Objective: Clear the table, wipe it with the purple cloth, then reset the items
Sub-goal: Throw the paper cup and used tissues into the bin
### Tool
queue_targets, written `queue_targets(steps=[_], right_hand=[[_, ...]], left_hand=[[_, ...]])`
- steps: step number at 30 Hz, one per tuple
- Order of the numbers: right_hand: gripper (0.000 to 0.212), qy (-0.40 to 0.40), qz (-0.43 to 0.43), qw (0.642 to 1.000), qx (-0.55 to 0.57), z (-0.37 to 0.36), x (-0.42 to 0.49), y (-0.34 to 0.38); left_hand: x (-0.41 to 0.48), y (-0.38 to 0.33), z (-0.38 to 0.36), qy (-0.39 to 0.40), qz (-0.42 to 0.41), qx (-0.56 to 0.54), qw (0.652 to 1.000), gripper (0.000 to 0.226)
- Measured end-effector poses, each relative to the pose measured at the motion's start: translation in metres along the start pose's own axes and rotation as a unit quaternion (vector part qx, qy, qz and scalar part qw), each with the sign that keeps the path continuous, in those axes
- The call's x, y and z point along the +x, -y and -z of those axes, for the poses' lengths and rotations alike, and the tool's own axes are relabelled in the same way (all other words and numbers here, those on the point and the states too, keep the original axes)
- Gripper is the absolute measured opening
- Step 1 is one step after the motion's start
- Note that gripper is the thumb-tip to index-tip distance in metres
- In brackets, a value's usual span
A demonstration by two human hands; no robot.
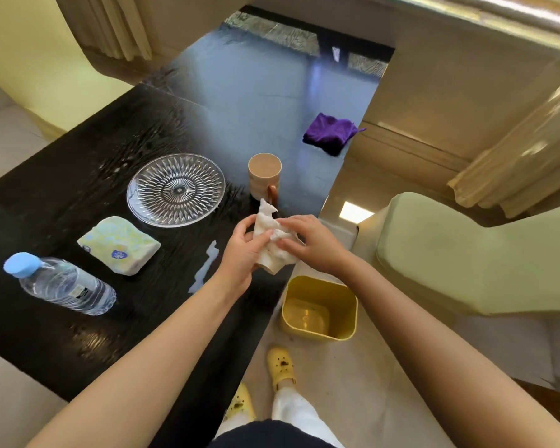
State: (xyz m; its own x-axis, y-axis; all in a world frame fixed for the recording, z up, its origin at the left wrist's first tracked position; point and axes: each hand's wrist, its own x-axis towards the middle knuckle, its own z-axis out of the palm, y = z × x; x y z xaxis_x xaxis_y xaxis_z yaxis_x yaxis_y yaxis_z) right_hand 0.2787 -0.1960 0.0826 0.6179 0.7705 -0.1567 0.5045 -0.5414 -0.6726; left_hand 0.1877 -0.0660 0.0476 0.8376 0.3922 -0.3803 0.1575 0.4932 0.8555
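Head view: the left hand (243, 250) and right hand (311, 242) together pinch a crumpled white tissue (272, 236) over the glossy black table (78, 318) edge. The plush purple cloth (330, 132) lies folded well beyond the right hand, untouched.

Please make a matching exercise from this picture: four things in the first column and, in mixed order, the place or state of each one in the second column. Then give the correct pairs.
Column 1
1. purple cloth
2. water bottle
3. crumpled tissue
4. yellow bin

Column 2
A. lying on its side on the table, near the left edge of the picture
B. standing on the floor beside the table
C. held between both hands
D. lying at the far right edge of the table

Pairs: 1-D, 2-A, 3-C, 4-B
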Motion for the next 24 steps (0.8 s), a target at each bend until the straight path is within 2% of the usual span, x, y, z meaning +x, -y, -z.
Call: queue_targets(steps=[3,9,12,15,20,24], right_hand=[[0.044,-0.012,-0.003,1.0,0.007,0.003,-0.015,-0.006],[0.032,0.018,-0.033,0.998,0.057,0.017,-0.031,-0.028],[0.031,0.028,-0.047,0.997,0.05,0.024,-0.034,-0.047],[0.03,0.081,-0.083,0.983,0.144,0.032,-0.036,-0.071],[0.021,0.122,-0.109,0.953,0.255,0.045,-0.044,-0.114],[0.021,0.169,-0.124,0.94,0.269,0.05,-0.042,-0.149]], left_hand=[[-0.007,0.011,-0.011,0.024,0.0,0.017,1.0,0.039],[-0.018,0.023,-0.034,0.061,0.02,0.061,0.996,0.035],[-0.016,0.029,-0.046,0.055,0.029,0.084,0.994,0.032],[-0.01,0.041,-0.062,0.058,0.032,0.093,0.993,0.024],[0.004,0.068,-0.097,0.025,0.042,0.099,0.994,0.024],[0.019,0.093,-0.119,-0.027,0.056,0.113,0.992,0.019]])
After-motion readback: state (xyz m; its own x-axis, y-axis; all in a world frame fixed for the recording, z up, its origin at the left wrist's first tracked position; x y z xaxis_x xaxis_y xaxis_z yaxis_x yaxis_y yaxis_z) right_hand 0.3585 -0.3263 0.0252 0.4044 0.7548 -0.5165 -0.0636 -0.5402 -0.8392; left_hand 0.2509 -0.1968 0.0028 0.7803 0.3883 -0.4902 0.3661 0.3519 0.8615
